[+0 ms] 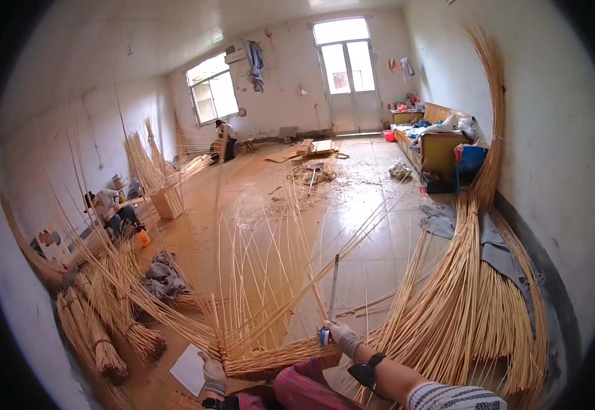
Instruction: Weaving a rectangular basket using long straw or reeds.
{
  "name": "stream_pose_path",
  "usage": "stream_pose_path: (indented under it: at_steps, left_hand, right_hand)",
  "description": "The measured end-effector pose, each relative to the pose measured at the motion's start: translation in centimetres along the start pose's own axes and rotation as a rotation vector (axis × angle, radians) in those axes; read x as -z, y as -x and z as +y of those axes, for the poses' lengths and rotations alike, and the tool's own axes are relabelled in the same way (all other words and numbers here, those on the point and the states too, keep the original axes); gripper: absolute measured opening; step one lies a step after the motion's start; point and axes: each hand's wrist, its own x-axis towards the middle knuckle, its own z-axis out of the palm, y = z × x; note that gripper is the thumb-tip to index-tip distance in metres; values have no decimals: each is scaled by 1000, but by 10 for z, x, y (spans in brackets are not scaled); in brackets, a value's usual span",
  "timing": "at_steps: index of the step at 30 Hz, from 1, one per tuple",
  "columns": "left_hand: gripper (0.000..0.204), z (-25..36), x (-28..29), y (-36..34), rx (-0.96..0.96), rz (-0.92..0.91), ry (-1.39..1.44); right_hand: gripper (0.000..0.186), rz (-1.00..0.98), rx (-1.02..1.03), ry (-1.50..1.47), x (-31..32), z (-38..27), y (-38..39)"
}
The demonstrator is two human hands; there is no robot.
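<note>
Inside a pale-walled room with a window (213,92) and a door (351,68) in the far wall (284,61), over a tiled floor (372,219) littered with scraps (301,179). Laid across the lap (303,389), at the floor's near edge: the weaving (277,357), with rods (191,333) fanning up and away. Clamped in the gloved right hand (343,337), near the weaving's right end: a tape measure (324,337), with blade (334,283) upright. At the left end, just beside a white sheet (188,370): the gloved left hand (213,374); impossible to tell whether clamped on anything. Along the floor's right edge: a big bundle (472,294), with a bench (441,154) beyond. Toward the left edge: smaller bundles (99,335), a grey cloth (163,277), a seated person (112,208); near the far left corner, another person (226,137).
</note>
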Motion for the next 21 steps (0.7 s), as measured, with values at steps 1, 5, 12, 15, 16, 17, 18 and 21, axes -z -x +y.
stream_pose_path:
  at_steps: [1,5,12,15,16,17,18,21]
  left_hand:
    - [76,-4,3,1,-17,-94,42]
    - [72,-19,10,-3,-278,-113,-228]
    - [45,-37,14,2,-102,-154,-320]
    - [27,-38,23,7,-130,-295,-198]
    - [29,-35,22,4,-96,-424,120]
    - [29,-34,25,7,-68,-358,150]
    - [29,-31,24,7,-68,-348,192]
    - [33,-18,20,17,-120,-328,211]
  right_hand:
    - [35,24,2,-9,-3,0,4]
    - [36,113,9,76,-12,-7,18]
    - [34,-118,137,372,7,-27,-7]
    - [39,-87,55,271,3,-43,-25]
    - [45,304,91,526,-6,-50,-32]
    - [43,368,134,554,-10,-58,-30]
    - [41,380,133,464,-20,-67,-30]
    - [35,444,200,185,-43,-95,-7]
